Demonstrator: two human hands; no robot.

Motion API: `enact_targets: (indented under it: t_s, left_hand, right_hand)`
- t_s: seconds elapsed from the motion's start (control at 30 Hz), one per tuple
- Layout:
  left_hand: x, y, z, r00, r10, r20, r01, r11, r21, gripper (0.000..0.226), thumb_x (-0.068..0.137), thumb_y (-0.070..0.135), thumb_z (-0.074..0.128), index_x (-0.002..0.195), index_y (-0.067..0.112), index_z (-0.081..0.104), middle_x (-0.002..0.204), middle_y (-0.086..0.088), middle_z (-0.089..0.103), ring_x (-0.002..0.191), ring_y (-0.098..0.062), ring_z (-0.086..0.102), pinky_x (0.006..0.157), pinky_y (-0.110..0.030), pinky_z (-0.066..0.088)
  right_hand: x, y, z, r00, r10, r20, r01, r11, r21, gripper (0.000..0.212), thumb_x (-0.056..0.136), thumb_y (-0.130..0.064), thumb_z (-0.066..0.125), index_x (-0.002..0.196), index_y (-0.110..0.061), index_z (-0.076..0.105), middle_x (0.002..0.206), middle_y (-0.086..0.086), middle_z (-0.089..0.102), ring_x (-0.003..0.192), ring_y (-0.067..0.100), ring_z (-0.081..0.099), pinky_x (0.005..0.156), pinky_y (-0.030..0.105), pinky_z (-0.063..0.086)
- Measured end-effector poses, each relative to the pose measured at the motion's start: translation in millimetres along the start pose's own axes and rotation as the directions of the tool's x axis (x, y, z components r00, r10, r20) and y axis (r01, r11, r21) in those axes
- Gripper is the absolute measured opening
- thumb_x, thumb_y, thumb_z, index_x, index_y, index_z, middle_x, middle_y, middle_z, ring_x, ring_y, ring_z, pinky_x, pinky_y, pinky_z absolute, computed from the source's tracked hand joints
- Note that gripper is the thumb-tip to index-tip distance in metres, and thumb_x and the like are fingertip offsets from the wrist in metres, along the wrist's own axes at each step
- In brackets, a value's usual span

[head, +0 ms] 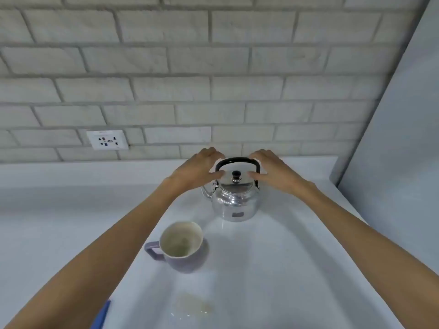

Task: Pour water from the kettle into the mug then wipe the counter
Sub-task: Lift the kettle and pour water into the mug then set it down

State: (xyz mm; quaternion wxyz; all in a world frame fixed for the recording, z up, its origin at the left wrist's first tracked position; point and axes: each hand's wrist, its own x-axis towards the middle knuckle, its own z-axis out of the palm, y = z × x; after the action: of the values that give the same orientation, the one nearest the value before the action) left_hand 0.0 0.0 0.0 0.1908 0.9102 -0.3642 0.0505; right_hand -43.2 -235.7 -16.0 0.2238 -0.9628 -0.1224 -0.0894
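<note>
The shiny steel kettle [235, 198] stands on the white tabletop [273, 257], black handle arching side to side, between left hand [202, 166] and right hand [270, 168]; both grips open, holding nothing, equally near.

Both arms reaching fwd; left hand [202, 168] & right hand [270, 170] spreading fingers, palms facing inward, possibly not gripping.

head cam | worn high, faces forward-down | counter [273, 269] close below | brick wall [213, 67] ahead
</note>
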Motion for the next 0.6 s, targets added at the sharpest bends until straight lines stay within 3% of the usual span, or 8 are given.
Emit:
enact_targets:
  t_s: [0.2,0.27,0.33,0.4,0.47,0.53,0.6]
  left_hand:
    - [33,-7,31,0.997,-0.07,0.028,0.071,0.997,-0.033,0.056,0.094,0.037,0.048,0.141,0.01,0.033,0.139,-0.01,0.038,0.121,-0.028,0.042,0.105,-0.04,0.033]
    - [43,-13,38,0.994,-0.106,0.033,0.108,0.99,-0.085,0.056,0.095,0.04,0.044,0.139,0.008,0.033,0.139,-0.011,0.039,0.12,-0.029,0.044,0.106,-0.044,0.033]
    - [50,-18,45,0.99,-0.133,0.036,0.137,0.98,-0.147,0.051,0.096,0.041,0.042,0.133,0.007,0.039,0.133,-0.011,0.045,0.119,-0.028,0.044,0.103,-0.043,0.035]
    - [56,-22,52,0.988,-0.152,0.042,0.157,0.961,-0.227,0.041,0.096,0.041,0.041,0.121,0.008,0.046,0.117,-0.008,0.05,0.108,-0.025,0.048,0.091,-0.033,0.041]
    - [58,-25,57,0.982,-0.18,0.05,0.187,0.929,-0.321,0.034,0.096,0.042,0.04,0.108,0.011,0.047,0.099,-0.002,0.051,0.092,-0.021,0.05,0.072,-0.019,0.041]
    - [57,-27,63,0.977,-0.207,0.047,0.208,0.889,-0.408,0.032,0.096,0.044,0.039,0.102,0.013,0.046,0.091,0.0,0.056,0.085,-0.02,0.054,0.064,-0.018,0.042]
    - [57,-29,69,0.973,-0.227,0.03,0.212,0.845,-0.491,0.031,0.096,0.043,0.039,0.1,0.013,0.047,0.093,-0.004,0.062,0.092,-0.024,0.059,0.068,-0.023,0.045]
  right_hand:
    - [25,21,13,0.998,0.066,0.023,-0.069,0.982,0.175,0.057,0.088,-0.049,0.058,0.134,-0.021,0.04,0.133,-0.005,0.045,0.122,0.009,0.04,0.095,0.024,0.031]
    - [32,26,18,0.999,0.052,0.012,-0.053,0.968,0.244,0.05,0.088,-0.052,0.055,0.127,-0.021,0.046,0.122,-0.009,0.051,0.111,0.001,0.047,0.09,0.019,0.034]
    - [38,29,25,0.999,0.043,-0.006,-0.039,0.949,0.312,0.037,0.091,-0.048,0.054,0.114,-0.019,0.053,0.1,-0.014,0.058,0.084,-0.013,0.05,0.074,0.008,0.036]
    - [42,32,33,0.998,0.064,-0.026,-0.049,0.927,0.372,0.032,0.093,-0.043,0.053,0.103,-0.013,0.056,0.079,-0.007,0.058,0.065,-0.006,0.049,0.062,0.011,0.036]
    - [44,35,42,0.994,0.095,-0.054,-0.063,0.902,0.427,0.035,0.094,-0.041,0.052,0.099,-0.006,0.056,0.078,0.012,0.059,0.067,0.014,0.052,0.065,0.023,0.039]
    - [47,38,50,0.987,0.13,-0.096,-0.066,0.865,0.497,0.037,0.094,-0.038,0.054,0.097,-0.002,0.056,0.077,0.016,0.057,0.07,0.031,0.052,0.068,0.032,0.04]
    - [50,40,55,0.98,0.147,-0.136,-0.051,0.838,0.543,0.034,0.093,-0.037,0.056,0.096,-0.003,0.059,0.073,0.008,0.052,0.066,0.022,0.049,0.066,0.033,0.039]
